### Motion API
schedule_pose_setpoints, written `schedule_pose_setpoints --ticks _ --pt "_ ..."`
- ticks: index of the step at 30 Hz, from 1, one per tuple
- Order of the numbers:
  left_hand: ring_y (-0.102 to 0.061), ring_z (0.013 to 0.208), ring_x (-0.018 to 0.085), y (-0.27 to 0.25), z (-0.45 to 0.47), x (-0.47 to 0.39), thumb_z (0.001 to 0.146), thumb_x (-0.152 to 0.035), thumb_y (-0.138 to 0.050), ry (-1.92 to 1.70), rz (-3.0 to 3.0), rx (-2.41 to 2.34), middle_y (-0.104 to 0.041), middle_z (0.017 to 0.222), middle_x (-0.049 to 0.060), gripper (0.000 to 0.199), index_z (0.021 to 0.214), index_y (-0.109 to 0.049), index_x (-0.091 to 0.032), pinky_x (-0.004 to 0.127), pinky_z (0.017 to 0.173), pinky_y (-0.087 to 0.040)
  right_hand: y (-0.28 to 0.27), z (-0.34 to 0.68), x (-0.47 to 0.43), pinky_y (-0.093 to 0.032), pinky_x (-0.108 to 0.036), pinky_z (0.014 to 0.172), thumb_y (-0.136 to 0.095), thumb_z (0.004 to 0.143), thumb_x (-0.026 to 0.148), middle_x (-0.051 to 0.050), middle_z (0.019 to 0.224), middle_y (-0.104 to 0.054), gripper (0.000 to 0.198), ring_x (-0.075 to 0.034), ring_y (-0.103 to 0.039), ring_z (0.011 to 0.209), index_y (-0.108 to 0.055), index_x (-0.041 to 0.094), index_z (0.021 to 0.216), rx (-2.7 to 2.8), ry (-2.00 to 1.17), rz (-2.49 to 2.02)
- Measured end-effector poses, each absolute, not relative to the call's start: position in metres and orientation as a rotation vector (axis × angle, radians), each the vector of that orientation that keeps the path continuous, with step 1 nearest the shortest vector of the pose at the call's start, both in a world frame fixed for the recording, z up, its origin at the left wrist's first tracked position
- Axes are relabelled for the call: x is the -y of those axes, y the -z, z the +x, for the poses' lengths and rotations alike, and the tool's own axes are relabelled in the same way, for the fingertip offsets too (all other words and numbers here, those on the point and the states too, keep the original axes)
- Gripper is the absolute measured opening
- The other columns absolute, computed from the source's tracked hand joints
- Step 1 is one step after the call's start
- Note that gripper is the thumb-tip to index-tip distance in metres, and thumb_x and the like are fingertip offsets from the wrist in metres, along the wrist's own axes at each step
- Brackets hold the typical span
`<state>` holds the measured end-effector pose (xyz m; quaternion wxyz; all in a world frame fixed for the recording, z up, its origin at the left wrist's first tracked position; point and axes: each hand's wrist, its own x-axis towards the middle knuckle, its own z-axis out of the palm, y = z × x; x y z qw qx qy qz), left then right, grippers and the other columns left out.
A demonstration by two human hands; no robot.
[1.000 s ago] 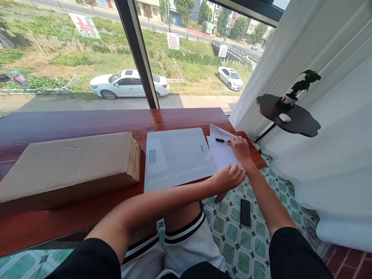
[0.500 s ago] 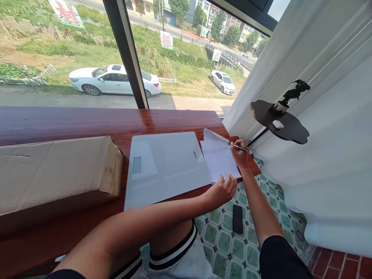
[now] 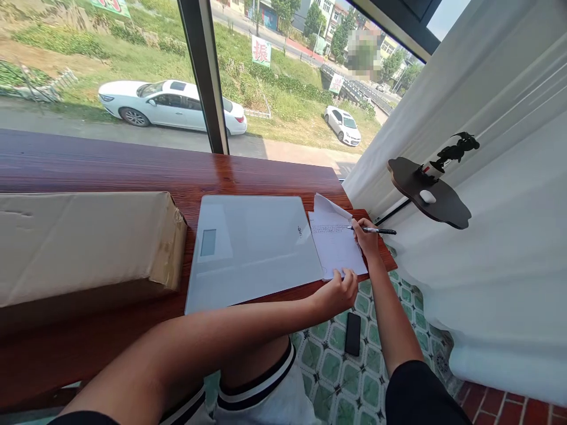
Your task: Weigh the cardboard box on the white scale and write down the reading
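Note:
My right hand (image 3: 366, 237) is closed around a pen (image 3: 376, 230), its tip touching the notebook page at the right edge of the writing. The white notebook (image 3: 336, 251) lies at the right end of the table, with rows of handwriting near its top and one leaf folded back. At the notebook's lower edge, my left hand (image 3: 339, 292) holds it with bent fingers; the thumb is hard to make out. Left of the notebook, a flat white glass scale (image 3: 261, 254) with a small grey display lies on the table, close against the pages.
A long cardboard box (image 3: 88, 242) takes up the left of the reddish wooden table (image 3: 274, 172). On the green tiled floor lies a black phone (image 3: 353, 334). A dark shelf (image 3: 443, 203) with a figurine (image 3: 458, 149) stands before the white curtain (image 3: 500, 265).
The pen has swung to a flatter angle, its back end now pointing right, and its tip sits slightly lower on the page. The left hand stays at the notebook's edge. The view has shifted slightly.

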<state>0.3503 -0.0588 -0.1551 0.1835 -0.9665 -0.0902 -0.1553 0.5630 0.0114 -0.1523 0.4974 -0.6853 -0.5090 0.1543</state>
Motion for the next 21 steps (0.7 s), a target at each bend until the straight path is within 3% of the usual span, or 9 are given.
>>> schedule_pose_setpoints --ticks 5,21 --pt "-0.062 0.110 0.029 0.1566 0.3515 0.0589 0.099 -0.014 -0.035 0.431 -2.738 0.246 -0.063 0.129 0.024 0.044 0.131 -0.063 -0.004 0.041 0.081 -0.054 0.1543 0.5607 -0.0097 -0.034 -0.027 0.038 -0.054 0.090 0.052 0.004 0.050 -0.050 0.035 -0.014 -0.046 0.040 -0.044 0.024 0.071 1.221 -0.523 -1.690" --pt "-0.061 0.111 0.028 0.1598 0.3540 0.0591 0.099 -0.013 -0.031 0.438 -2.750 0.263 -0.063 0.128 0.022 0.046 0.131 -0.062 -0.005 0.041 0.080 -0.053 0.1469 0.5528 -0.0084 -0.039 -0.027 0.039 -0.050 0.093 0.049 0.002 0.054 -0.053 0.033 -0.015 -0.049 0.041 -0.045 0.024 0.071 1.259 -0.492 -1.778"
